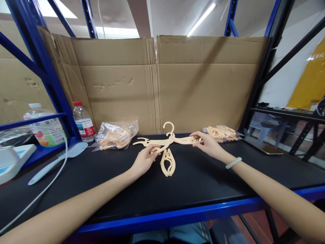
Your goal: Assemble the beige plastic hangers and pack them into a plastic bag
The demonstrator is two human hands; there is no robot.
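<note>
A cream plastic folding hanger (184,140) is spread out above the black tabletop, its hook (173,127) pointing up. My left hand (146,158) is closed on the hanger's near left arm. My right hand (207,145) pinches the outer end of its right arm. Behind my left fingers, another cream hanger arm (143,141) reaches left; whether it belongs to the same hanger I cannot tell. A folded cream hanger (168,164) lies on the table just right of my left hand, its upper end close beneath the spread one.
Clear bags of cream hangers lie at left (115,135) and right (222,133). On the left are a red-capped bottle (84,123), a hairbrush (61,159) and a white cable (54,178). A phone (262,146) lies far right. Cardboard (122,88) walls the back.
</note>
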